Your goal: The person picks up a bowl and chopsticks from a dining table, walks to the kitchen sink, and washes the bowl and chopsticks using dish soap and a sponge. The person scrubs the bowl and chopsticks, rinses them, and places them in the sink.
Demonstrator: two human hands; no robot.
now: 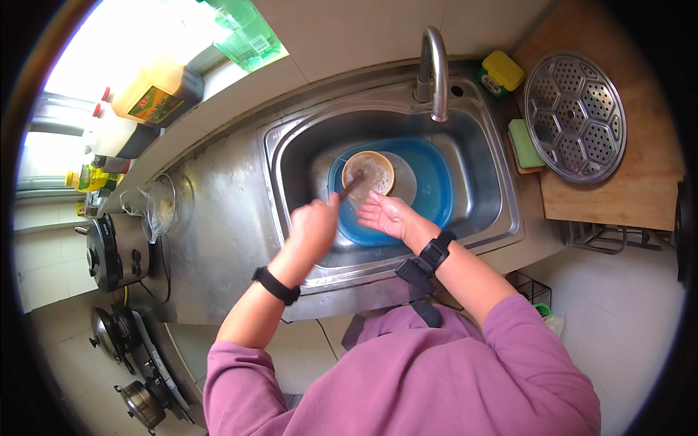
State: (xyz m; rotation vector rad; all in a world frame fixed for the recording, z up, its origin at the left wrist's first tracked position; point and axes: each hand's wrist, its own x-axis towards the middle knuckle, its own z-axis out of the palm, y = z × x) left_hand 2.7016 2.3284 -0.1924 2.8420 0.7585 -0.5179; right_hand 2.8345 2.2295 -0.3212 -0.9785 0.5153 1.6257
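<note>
My left hand (pixel 316 226) is closed around a slim dark-handled utensil (pixel 350 185). Its far end reaches into a small bowl with a tan rim (pixel 391 170) that holds cloudy, frothy liquid; I cannot tell the utensil's kind. Beside the bowl's near edge, my right hand (pixel 384 213) is wet, palm up with fingers spread, and holds nothing; whether its fingertips touch the bowl is unclear. Bowl and hand are over a blue plastic basin (pixel 444 180) with water in it. A pale round shape (pixel 406 182), partly hidden, shows under the bowl.
The basin sits in a stainless steel sink (pixel 488 201) under a curved faucet (pixel 436 71). At right are a yellow-lidded tub (pixel 501 71), a green sponge (pixel 527 143) and a perforated steamer plate (pixel 575 117) on a wooden board (pixel 605 204). An electric cooker (pixel 117 253) stands left.
</note>
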